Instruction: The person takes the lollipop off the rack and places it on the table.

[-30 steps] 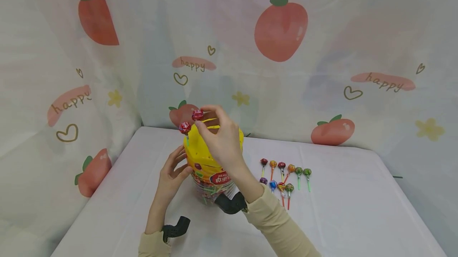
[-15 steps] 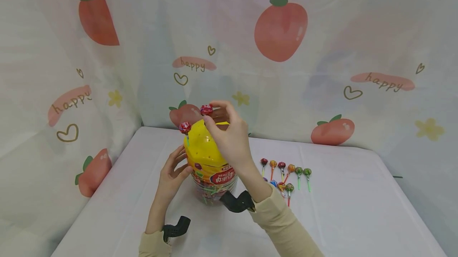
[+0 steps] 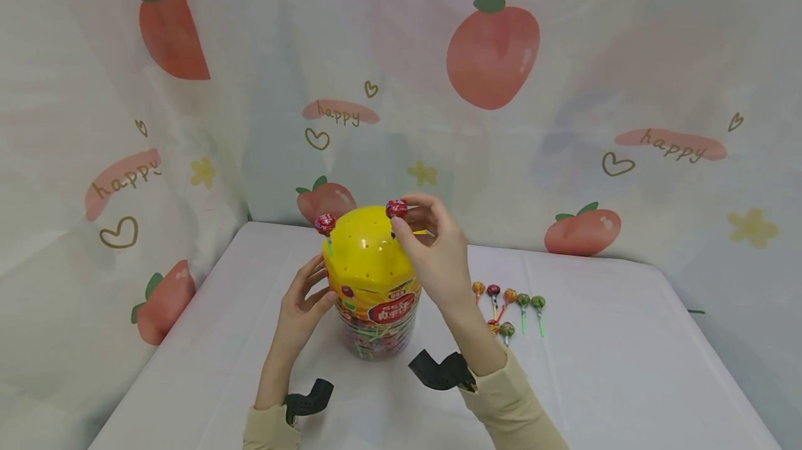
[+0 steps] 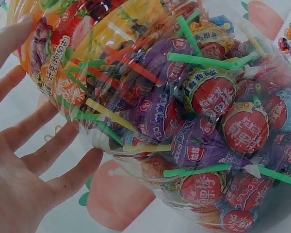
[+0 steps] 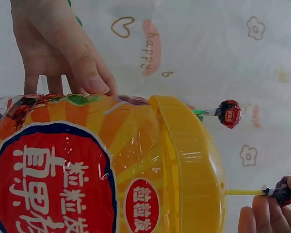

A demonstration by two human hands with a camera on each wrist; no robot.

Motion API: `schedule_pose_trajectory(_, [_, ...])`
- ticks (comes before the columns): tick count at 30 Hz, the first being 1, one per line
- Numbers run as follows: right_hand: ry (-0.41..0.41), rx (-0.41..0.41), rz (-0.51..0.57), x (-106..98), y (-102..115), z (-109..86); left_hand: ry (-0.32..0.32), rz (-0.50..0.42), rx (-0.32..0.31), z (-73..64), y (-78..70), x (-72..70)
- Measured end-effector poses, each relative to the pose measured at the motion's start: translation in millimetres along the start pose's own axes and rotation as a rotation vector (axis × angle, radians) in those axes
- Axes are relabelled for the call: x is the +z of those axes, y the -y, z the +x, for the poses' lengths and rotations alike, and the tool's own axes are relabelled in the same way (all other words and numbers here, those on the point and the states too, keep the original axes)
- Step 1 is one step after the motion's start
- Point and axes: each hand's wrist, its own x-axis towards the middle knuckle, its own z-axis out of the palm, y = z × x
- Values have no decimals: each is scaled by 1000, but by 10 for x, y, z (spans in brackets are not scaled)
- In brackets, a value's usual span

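Observation:
A clear jar (image 3: 376,342) full of wrapped lollipops stands on the table, topped by a yellow domed lid (image 3: 370,248) with small holes. My left hand (image 3: 305,304) rests against the jar's left side, fingers spread and fairly straight in the left wrist view. Between thumb and fingers, my right hand (image 3: 438,255) pinches a red-wrapped lollipop (image 3: 396,209) by its head, above the lid's right side. In the right wrist view its yellow stick (image 5: 245,192) points at the lid, the tip right at the surface. Another red-wrapped lollipop (image 3: 324,223) stands at the lid's left edge on a green stick.
To the right of the jar, several loose lollipops (image 3: 523,301) lie in rows on the white tablecloth (image 3: 626,366), partly hidden by the right forearm. A printed fabric backdrop (image 3: 401,150) rises behind and at the sides. Black camera mounts (image 3: 441,370) sit on both wrists.
My right hand has carried its lollipop from the lid's left side over to the right, dipping lower in the last half second. The left hand and the jar stay put.

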Motion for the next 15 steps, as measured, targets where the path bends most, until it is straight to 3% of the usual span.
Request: schedule_pose_trajectory(15, [-111,53,46,-296,-209,-250,1,5,-11,-1,17,-11])
